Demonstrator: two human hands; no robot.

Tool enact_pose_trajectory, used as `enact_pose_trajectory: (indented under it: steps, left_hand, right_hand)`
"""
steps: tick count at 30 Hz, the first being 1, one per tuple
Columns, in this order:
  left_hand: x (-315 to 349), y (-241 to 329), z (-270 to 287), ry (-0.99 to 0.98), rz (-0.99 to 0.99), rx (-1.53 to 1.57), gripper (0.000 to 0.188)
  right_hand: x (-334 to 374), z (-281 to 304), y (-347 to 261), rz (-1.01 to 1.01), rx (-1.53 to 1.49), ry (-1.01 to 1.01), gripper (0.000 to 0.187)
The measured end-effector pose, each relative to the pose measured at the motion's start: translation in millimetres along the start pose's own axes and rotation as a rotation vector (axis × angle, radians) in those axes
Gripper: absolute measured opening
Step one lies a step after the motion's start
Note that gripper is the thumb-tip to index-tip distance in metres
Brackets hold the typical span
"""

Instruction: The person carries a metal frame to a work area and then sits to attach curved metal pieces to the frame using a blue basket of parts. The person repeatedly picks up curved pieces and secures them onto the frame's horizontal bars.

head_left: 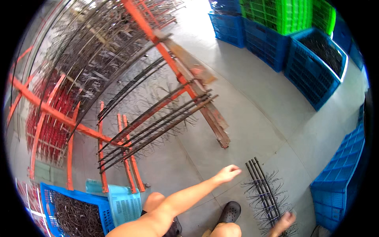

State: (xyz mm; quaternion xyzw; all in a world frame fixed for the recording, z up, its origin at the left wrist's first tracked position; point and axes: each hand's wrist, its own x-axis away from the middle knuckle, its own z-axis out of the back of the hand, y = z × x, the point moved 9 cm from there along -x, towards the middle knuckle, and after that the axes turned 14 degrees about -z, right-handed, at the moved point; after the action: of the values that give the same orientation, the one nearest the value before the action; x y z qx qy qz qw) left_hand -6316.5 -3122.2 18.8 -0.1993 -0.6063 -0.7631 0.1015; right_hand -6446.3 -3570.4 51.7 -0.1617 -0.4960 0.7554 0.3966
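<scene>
Several dark rods lie side by side on the floor at my lower right, with thin wire hooks bristling from both sides. My left hand is just left of their far ends, apart from them. Its fingers are drawn together, and whatever they may hold is hidden. Close to the rods' near end is my right hand, blurred by motion. Whether it grips a rod or hook cannot be made out.
An orange metal rack fills the left, bearing rods hung with hooks. A blue crate of dark hooks and a light-blue basket stand at lower left. Blue crates line the right, green ones stacked above. My shoe rests beside the rods.
</scene>
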Motion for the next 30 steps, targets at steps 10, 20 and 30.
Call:
enact_pose_trajectory:
  steps: [10,20,30]
  left_hand:
    - [424,-90,349,1.980,-0.406,1.304,0.071]
    - [423,-72,490,1.409,-0.997,1.599,0.050]
    - [437,-3,453,1.004,-1.200,1.654,0.037]
  right_hand:
    - [275,-473,-352,-0.640,-0.795,-1.333,0.027]
    - [277,-544,-380,-0.681,-0.759,-1.462,0.026]
    - [210,-323,-381,-0.353,-0.779,-1.628,0.038]
